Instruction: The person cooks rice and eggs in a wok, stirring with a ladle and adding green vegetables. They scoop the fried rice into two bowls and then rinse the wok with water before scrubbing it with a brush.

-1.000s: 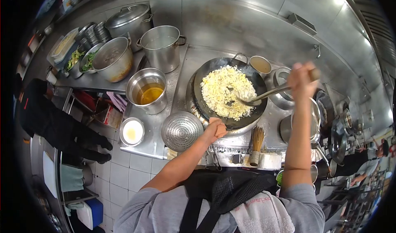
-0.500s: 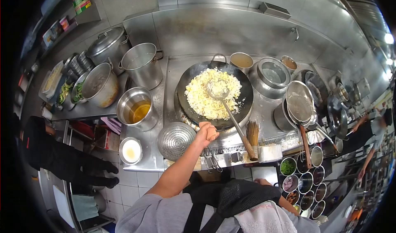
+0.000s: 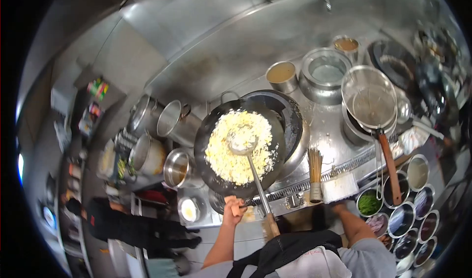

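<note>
My left hand (image 3: pixel 232 213) is closed around the near handle of a black wok (image 3: pixel 202 173), with a folded tan cloth (image 3: pixel 235 205) in the grip. The wok sits off to the left of the round burner (image 3: pixel 295 111), whose dark ring shows beside it. Fried rice with egg bits (image 3: pixel 231 155) fills the middle of the wok. A ladle (image 3: pixel 254 177) lies with its bowl in the rice and its wooden handle toward my apron, no hand on it. Near the counter's front edge is my right hand (image 3: pixel 340 208), its fingers hidden from view.
A bamboo brush (image 3: pixel 315 172) stands at the counter edge. A strainer (image 3: pixel 368 93) rests over a pot on the right, above several ingredient tins (image 3: pixel 369 202). On the left are steel pots (image 3: pixel 178 167) and a white-filled bowl (image 3: pixel 189 210). Another person (image 3: pixel 123 224) is at far left.
The wok has come off its burner toward the left and nearer me, held by my left hand, with rice and ladle in it. My right hand has shifted right. The camera view has turned.
</note>
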`<action>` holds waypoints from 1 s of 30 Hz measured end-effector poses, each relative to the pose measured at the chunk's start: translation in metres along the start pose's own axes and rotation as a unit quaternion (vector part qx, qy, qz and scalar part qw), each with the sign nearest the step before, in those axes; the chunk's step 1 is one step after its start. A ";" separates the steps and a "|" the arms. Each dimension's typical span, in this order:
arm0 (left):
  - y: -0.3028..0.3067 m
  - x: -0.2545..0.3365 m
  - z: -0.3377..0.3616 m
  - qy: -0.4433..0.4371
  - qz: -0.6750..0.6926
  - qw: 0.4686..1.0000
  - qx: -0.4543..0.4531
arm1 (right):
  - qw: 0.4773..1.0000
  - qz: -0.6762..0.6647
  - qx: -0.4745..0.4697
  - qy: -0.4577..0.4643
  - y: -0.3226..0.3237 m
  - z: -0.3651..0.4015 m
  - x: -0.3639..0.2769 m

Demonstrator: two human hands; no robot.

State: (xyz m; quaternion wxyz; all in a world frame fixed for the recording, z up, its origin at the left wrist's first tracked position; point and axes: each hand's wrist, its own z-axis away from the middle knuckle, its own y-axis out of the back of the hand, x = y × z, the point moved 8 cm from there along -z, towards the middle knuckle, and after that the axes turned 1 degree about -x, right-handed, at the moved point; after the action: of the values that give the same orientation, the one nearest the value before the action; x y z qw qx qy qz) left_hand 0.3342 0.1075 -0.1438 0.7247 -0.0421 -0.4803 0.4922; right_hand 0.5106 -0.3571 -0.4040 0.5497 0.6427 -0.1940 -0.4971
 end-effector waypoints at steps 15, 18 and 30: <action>-0.007 0.015 0.001 0.038 -0.012 0.999 0.019 | 0.969 -0.049 -0.059 -0.236 0.003 -0.059 0.033; -0.011 0.016 0.002 0.024 -0.025 0.999 0.024 | 0.966 -0.055 -0.063 -0.244 0.004 -0.059 0.031; -0.013 0.013 0.003 0.029 -0.008 1.000 0.005 | 0.960 -0.061 -0.073 -0.262 0.007 -0.055 0.031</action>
State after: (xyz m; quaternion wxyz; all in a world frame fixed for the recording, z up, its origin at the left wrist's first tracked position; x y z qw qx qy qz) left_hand 0.3415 0.1100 -0.1269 0.7425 -0.0483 -0.4572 0.4872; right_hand 0.5725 -0.3557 -0.4166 0.4935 0.4583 -0.2547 -0.6939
